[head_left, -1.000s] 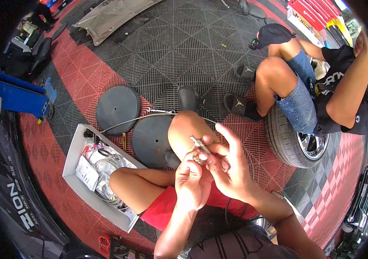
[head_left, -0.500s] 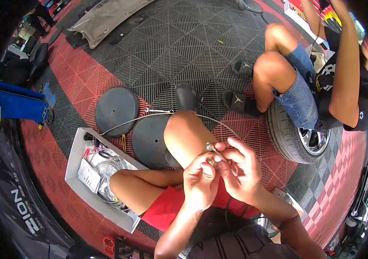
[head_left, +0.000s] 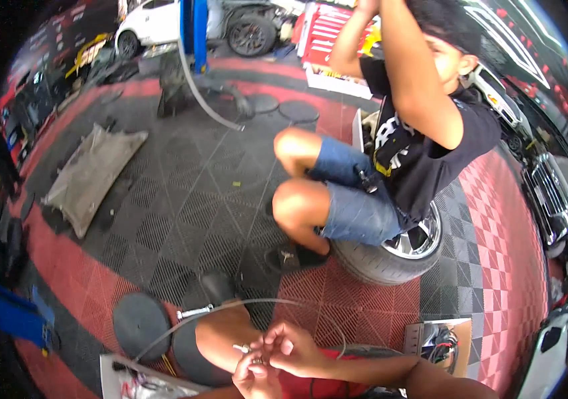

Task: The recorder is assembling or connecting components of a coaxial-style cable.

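Observation:
My left hand (head_left: pixel 257 380), low in the picture, is closed in a pinch round a small metal fitting (head_left: pixel 257 361). Just above and right of it, my right hand (head_left: pixel 297 352) has its fingers curled by a slim silver hose end (head_left: pixel 241 348) that pokes out to the left. The two hands nearly touch, above my red shorts and bent leg, and the fingers partly hide both parts. A thin grey hose (head_left: pixel 284 300) arcs over the leg, from the left side round to near my right forearm.
Another person (head_left: pixel 423 126) sits on a tyre with a silver wheel (head_left: pixel 390 263), arms raised. A wrench (head_left: pixel 194 312) lies by round black pads (head_left: pixel 141 326). An open white box (head_left: pixel 107 372) stands lower left, a carton of cables (head_left: pixel 460 346) lower right. A grey panel (head_left: pixel 94 176) lies farther off.
The view has swung upward and toward the right, so my hands sit lower in the picture and more of the workshop shows. Both hands stay close together at the small metal parts.

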`<state>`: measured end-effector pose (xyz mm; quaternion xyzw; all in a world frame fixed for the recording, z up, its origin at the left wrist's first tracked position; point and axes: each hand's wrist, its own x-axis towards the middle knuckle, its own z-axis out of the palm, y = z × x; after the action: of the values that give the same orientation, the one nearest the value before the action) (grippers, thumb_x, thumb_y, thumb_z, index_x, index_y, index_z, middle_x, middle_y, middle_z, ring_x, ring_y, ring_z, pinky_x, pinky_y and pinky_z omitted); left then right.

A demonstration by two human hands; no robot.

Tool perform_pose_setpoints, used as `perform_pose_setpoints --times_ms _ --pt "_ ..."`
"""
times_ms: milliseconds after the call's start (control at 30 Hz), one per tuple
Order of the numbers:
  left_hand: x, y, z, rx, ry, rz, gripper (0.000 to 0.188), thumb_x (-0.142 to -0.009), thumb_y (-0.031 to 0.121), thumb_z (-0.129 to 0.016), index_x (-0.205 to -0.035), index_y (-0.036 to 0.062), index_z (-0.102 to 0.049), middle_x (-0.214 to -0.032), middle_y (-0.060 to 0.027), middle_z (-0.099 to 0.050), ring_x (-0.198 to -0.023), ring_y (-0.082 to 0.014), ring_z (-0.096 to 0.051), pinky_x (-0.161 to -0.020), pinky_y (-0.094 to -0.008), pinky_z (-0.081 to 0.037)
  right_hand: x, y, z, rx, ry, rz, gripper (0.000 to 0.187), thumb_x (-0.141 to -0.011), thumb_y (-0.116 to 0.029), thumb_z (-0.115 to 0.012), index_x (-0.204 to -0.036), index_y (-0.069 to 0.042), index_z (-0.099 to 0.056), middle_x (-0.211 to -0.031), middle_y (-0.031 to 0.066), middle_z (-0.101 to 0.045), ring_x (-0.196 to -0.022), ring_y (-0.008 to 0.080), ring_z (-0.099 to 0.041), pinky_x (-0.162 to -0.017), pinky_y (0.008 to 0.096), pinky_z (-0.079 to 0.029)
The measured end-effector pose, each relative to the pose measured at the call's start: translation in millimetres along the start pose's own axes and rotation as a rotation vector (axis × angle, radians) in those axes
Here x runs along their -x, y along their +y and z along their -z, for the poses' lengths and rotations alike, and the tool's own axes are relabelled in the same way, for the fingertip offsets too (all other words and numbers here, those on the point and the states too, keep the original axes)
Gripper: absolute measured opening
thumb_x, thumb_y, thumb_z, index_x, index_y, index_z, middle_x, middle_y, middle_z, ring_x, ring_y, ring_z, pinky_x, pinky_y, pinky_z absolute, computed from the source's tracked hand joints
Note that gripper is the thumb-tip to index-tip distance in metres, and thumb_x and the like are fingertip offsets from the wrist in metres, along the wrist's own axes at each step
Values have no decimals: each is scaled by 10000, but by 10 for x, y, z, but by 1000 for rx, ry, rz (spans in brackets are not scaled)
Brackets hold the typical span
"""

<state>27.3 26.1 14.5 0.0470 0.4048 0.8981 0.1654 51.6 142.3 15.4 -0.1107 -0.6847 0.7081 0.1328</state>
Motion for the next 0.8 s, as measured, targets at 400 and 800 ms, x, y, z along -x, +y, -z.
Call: perform_pose_setpoints --times_ms 400,800 --pt "22 43 -21 176 213 244 225 -1010 116 -498 -1203 3 -525 -1251 -89 -547 -1021 -191 -578 -889 -318 -507 23 -24 96 524 7 416 282 -785 -46 -766 -1030 -68 -629 -993 93 -670 -930 219 -645 -818 331 -486" --pt "-517 645 422 570 208 -189 324 -969 269 -581 -1205 49 -556 -1270 -52 -578 -820 -104 -536 -710 -226 -473 393 1 522 497 -543 246 229 -860 -209 -721 -1037 -64 -709 -1021 102 -665 -915 277 -638 -806 399 -514"
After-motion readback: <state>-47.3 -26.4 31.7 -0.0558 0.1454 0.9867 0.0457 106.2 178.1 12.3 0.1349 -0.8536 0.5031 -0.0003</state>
